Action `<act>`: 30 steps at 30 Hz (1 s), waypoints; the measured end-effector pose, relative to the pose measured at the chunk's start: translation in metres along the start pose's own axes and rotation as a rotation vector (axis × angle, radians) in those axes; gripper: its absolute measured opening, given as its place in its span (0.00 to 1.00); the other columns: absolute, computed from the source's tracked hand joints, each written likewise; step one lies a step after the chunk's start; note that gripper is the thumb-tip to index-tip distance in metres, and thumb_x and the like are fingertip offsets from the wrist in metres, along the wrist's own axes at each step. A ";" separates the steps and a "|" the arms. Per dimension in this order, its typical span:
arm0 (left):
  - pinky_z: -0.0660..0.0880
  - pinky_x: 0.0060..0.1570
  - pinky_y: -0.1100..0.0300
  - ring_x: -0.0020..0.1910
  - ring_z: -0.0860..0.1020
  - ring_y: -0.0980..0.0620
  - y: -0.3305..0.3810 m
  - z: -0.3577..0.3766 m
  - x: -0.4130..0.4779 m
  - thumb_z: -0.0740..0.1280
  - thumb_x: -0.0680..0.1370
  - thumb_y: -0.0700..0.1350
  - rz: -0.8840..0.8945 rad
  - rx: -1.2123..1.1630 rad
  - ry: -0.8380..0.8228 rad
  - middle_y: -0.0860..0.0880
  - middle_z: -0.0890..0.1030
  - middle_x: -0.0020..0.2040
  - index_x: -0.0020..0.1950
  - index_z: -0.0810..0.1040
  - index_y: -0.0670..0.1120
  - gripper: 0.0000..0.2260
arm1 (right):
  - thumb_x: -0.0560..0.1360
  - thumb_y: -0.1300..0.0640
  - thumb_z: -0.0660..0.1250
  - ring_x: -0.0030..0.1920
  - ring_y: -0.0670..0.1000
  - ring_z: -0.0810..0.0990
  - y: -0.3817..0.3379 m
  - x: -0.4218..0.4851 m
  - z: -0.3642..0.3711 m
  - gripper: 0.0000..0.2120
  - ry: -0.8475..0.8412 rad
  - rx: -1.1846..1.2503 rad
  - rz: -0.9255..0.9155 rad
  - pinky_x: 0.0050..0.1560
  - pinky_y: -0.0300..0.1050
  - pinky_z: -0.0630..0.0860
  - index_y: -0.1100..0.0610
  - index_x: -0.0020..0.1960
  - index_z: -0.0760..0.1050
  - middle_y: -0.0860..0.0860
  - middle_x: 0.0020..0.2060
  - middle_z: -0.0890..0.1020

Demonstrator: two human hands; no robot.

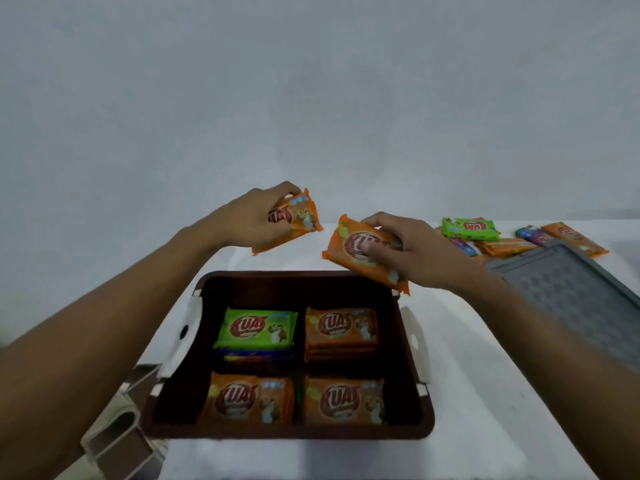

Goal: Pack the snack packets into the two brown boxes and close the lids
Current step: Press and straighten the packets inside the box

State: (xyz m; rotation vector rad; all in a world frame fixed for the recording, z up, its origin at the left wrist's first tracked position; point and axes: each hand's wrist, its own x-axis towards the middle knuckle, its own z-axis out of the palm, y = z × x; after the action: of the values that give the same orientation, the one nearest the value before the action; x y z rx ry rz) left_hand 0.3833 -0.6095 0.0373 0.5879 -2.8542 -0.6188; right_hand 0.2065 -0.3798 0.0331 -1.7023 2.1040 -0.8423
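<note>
An open brown box (408, 341) sits on the white table in front of me. Inside lie stacked snack packets: a green one (258, 329) at back left, orange ones at back right (341, 329), front left (249, 398) and front right (344, 400). My left hand (252, 216) grips an orange packet (301, 218) above the box's far left edge. My right hand (412, 252) grips another orange packet (349, 251) over the box's far right corner. Loose packets (469, 228), green, orange and blue, lie at the far right.
A grey lid (575, 292) lies on the table to the right of the box. White latch handles (181, 341) stick out from the box's sides. Part of a beige object (114, 431) shows at the lower left, off the table's edge.
</note>
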 end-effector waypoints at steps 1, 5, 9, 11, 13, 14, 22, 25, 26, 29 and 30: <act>0.78 0.40 0.58 0.44 0.80 0.54 0.004 -0.003 -0.009 0.65 0.76 0.49 0.013 -0.021 -0.010 0.50 0.79 0.51 0.69 0.64 0.52 0.22 | 0.79 0.45 0.62 0.47 0.42 0.80 -0.010 -0.003 0.003 0.10 -0.044 -0.021 -0.029 0.40 0.32 0.72 0.45 0.59 0.72 0.43 0.49 0.81; 0.76 0.38 0.54 0.37 0.79 0.50 0.011 -0.006 -0.046 0.64 0.77 0.42 0.016 -0.123 -0.184 0.49 0.81 0.46 0.61 0.66 0.55 0.16 | 0.80 0.47 0.60 0.43 0.46 0.80 -0.031 -0.024 0.027 0.09 -0.285 -0.248 -0.099 0.45 0.47 0.76 0.46 0.59 0.72 0.46 0.46 0.82; 0.73 0.36 0.52 0.34 0.75 0.50 0.019 0.004 -0.078 0.65 0.78 0.40 -0.037 -0.257 -0.512 0.51 0.81 0.39 0.58 0.68 0.54 0.13 | 0.80 0.51 0.60 0.46 0.48 0.79 -0.038 -0.042 0.053 0.11 -0.550 -0.382 -0.126 0.50 0.50 0.76 0.46 0.61 0.72 0.46 0.49 0.82; 0.78 0.41 0.52 0.39 0.79 0.52 0.026 0.015 -0.092 0.68 0.77 0.42 -0.012 -0.166 -0.658 0.55 0.81 0.45 0.58 0.69 0.55 0.14 | 0.80 0.53 0.60 0.51 0.50 0.79 -0.040 -0.049 0.064 0.12 -0.665 -0.465 -0.105 0.53 0.52 0.77 0.47 0.62 0.74 0.48 0.54 0.80; 0.79 0.46 0.52 0.47 0.79 0.53 0.029 0.031 -0.105 0.69 0.76 0.45 0.066 0.051 -0.736 0.55 0.79 0.53 0.60 0.68 0.57 0.17 | 0.78 0.52 0.61 0.53 0.52 0.77 -0.039 -0.055 0.074 0.12 -0.652 -0.673 -0.112 0.54 0.53 0.76 0.46 0.60 0.76 0.48 0.56 0.79; 0.79 0.47 0.53 0.49 0.78 0.53 0.028 0.039 -0.109 0.69 0.76 0.45 0.084 0.158 -0.752 0.54 0.78 0.56 0.62 0.68 0.57 0.18 | 0.78 0.51 0.62 0.53 0.52 0.78 -0.037 -0.058 0.078 0.11 -0.618 -0.746 -0.125 0.53 0.53 0.77 0.46 0.59 0.76 0.48 0.55 0.79; 0.73 0.50 0.56 0.58 0.75 0.50 0.021 0.059 -0.127 0.65 0.79 0.45 0.144 0.442 -0.709 0.51 0.76 0.63 0.69 0.71 0.53 0.18 | 0.79 0.47 0.61 0.53 0.49 0.78 -0.039 -0.065 0.084 0.13 -0.478 -0.752 -0.182 0.52 0.48 0.76 0.42 0.62 0.75 0.44 0.55 0.81; 0.75 0.51 0.56 0.57 0.77 0.50 0.023 0.054 -0.125 0.64 0.80 0.48 0.166 0.420 -0.673 0.50 0.78 0.60 0.67 0.74 0.52 0.15 | 0.79 0.51 0.63 0.51 0.39 0.76 -0.033 -0.065 0.081 0.11 -0.280 -0.458 -0.167 0.52 0.38 0.74 0.44 0.59 0.78 0.39 0.52 0.79; 0.76 0.50 0.56 0.55 0.77 0.50 0.023 0.053 -0.122 0.64 0.80 0.49 0.174 0.407 -0.640 0.51 0.78 0.58 0.66 0.75 0.52 0.14 | 0.79 0.54 0.64 0.49 0.37 0.75 -0.028 -0.067 0.078 0.10 -0.174 -0.350 -0.179 0.52 0.33 0.72 0.47 0.58 0.79 0.37 0.50 0.78; 0.76 0.50 0.54 0.51 0.76 0.53 0.031 0.049 -0.113 0.64 0.80 0.50 0.209 0.330 -0.485 0.53 0.79 0.52 0.61 0.76 0.53 0.11 | 0.77 0.61 0.67 0.50 0.42 0.76 -0.008 -0.073 0.061 0.08 0.172 -0.184 -0.191 0.50 0.36 0.72 0.51 0.52 0.81 0.41 0.48 0.81; 0.77 0.49 0.53 0.49 0.77 0.55 0.035 0.049 -0.109 0.64 0.79 0.50 0.238 0.301 -0.414 0.55 0.80 0.49 0.60 0.76 0.53 0.09 | 0.77 0.62 0.66 0.49 0.43 0.77 0.001 -0.076 0.054 0.08 0.248 -0.142 -0.159 0.48 0.39 0.73 0.52 0.51 0.81 0.43 0.47 0.82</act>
State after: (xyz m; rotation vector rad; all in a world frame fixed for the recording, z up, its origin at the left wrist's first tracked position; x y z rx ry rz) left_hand 0.4587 -0.5184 0.0004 0.1590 -3.3692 -0.2997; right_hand 0.2559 -0.3204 -0.0190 -1.9479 2.2583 -1.0184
